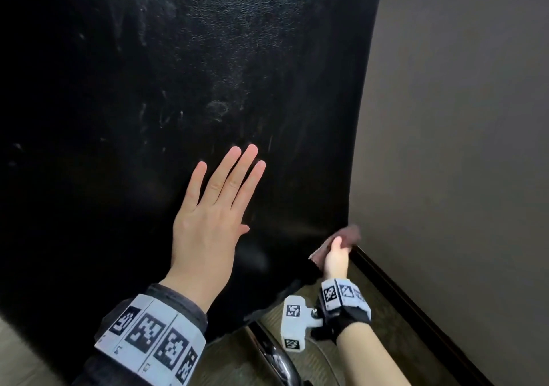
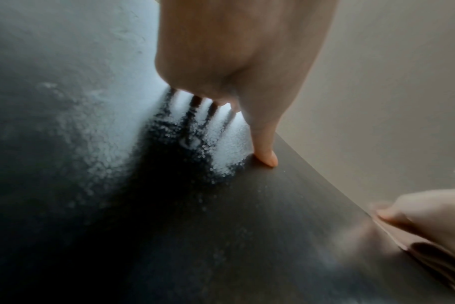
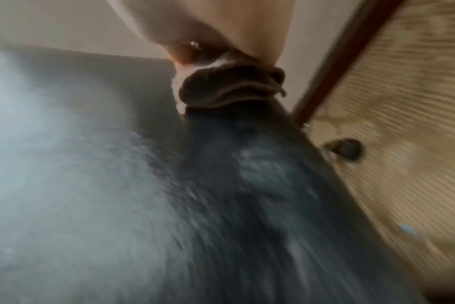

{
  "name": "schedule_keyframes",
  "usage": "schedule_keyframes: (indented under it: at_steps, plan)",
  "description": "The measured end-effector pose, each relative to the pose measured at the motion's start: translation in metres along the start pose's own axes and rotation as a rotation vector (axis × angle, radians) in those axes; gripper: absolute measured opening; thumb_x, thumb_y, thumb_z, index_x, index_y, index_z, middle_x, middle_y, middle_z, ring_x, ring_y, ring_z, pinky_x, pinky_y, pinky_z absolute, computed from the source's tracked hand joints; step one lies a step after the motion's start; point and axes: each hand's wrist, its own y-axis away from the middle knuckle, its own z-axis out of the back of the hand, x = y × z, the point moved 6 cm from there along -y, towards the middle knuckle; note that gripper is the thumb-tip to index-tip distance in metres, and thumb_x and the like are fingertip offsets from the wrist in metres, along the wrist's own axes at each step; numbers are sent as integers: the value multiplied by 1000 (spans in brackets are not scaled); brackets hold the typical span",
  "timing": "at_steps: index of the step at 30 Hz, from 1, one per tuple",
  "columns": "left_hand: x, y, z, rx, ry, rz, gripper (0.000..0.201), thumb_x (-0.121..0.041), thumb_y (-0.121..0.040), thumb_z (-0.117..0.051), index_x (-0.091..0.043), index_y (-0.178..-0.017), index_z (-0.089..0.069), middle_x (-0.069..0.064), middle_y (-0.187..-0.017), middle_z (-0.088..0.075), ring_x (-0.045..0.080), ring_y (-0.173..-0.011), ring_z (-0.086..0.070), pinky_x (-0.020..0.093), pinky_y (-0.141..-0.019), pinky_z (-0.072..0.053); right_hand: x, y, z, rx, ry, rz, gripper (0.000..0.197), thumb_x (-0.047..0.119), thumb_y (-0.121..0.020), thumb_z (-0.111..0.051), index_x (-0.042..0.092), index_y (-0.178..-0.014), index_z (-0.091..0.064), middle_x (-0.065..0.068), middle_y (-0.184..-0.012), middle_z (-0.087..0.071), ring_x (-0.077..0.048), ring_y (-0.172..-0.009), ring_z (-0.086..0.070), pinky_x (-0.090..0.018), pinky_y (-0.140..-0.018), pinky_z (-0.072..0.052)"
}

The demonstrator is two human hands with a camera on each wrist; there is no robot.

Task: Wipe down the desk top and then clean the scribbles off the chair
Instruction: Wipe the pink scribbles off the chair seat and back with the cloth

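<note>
Chair back (image 1: 178, 58), one: left hand (image 1: 208, 222) pressed flat, fingers straight; right hand (image 1: 335, 259) grips one brown cloth (image 1: 349, 235) at its right edge.

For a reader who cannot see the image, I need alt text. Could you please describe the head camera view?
A left hand lies flat with straight fingers on the black back of a chair, while the right hand grips a brown cloth at the chair's lower right edge. Faint whitish smears show on the chair, with a beige wall to the right.

Plain beige wall (image 1: 460, 118), dark baseboard (image 1: 416, 308), ribbed carpet (image 1: 320, 359)
</note>
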Motion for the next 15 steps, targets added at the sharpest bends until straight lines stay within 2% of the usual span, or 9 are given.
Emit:
schedule_keyframes:
  at_steps: [2,3,5,7,9,12,14,15]
  plan:
    - [-1,0,0,2,5,7,102,-42,-81,-66,-17,-151,4,5,-158,14,21,-146,11,42,-115,11,41,-9,-2,44,30,238,53,27,-102,-31,8,-149,-15,-14,-153,-24,-28,-138,-29,-36,-114,-22]
    - [-1,-1,0,8,3,8,102,-42,-81,-66,-17,-151,4,5,-158,14,21,-146,12,42,-115,12,58,-12,-4,71,66,304,53,26,-102,-30,10,-149,-14,-12,-154,-22,-27,-139,-28,-35,-115,-20]
    - [-3,-2,1,7,-5,6,101,-42,-82,-65,-16,-151,4,5,-158,15,21,-145,13,42,-115,13,67,-20,-5,90,81,309,50,28,-102,-29,11,-148,-19,-14,-151,-29,-28,-137,-31,-36,-113,-22]
    - [-5,-2,3,0,-7,-6,101,-41,-83,-64,-15,-151,6,6,-157,17,22,-145,15,43,-115,12,49,-24,0,81,74,236,48,31,-102,-28,11,-146,-26,-15,-146,-37,-29,-133,-37,-34,-110,-25]
    - [-7,1,4,0,-3,-34,103,-29,-80,-70,-13,-151,3,9,-157,15,24,-145,13,45,-117,7,10,-19,5,84,90,118,51,31,-102,-28,8,-147,-24,-16,-146,-37,-31,-133,-37,-35,-110,-25]
    - [1,19,10,-23,90,-65,105,-3,-63,-81,-9,-149,-22,14,-158,-4,28,-146,-4,50,-117,-9,-39,8,5,96,100,-14,52,30,-102,-28,5,-147,-24,-18,-146,-36,-32,-133,-36,-35,-111,-24]
    - [17,39,18,-29,124,-82,105,3,-55,-82,-8,-146,-30,16,-157,-12,30,-145,-11,53,-115,-13,-57,24,-1,77,33,-63,49,28,-102,-29,2,-144,-28,-20,-144,-38,-34,-132,-37,-33,-109,-25]
    - [28,49,21,-22,125,-95,106,3,-53,-83,-8,-145,-31,16,-157,-13,30,-145,-12,53,-114,-12,-58,35,-5,66,0,-39,49,26,-102,-29,1,-144,-29,-21,-144,-38,-34,-132,-37,-33,-109,-25]
